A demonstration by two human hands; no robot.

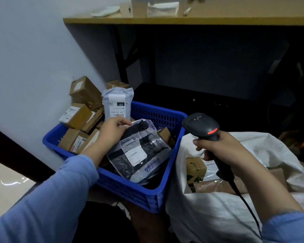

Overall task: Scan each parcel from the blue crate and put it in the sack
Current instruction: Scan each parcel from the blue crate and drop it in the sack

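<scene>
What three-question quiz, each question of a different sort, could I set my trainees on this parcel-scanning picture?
1. True or false: the right hand holds the scanner.
2. Multiple choice: over the blue crate, the left hand pinches the top edge of which parcel?
A. the clear plastic-bagged parcel
B. the grey upright mailer
C. a brown carton
3. Fill in: the green-printed carton lies inside the white ____.

Key
1. True.
2. A.
3. sack.
</scene>
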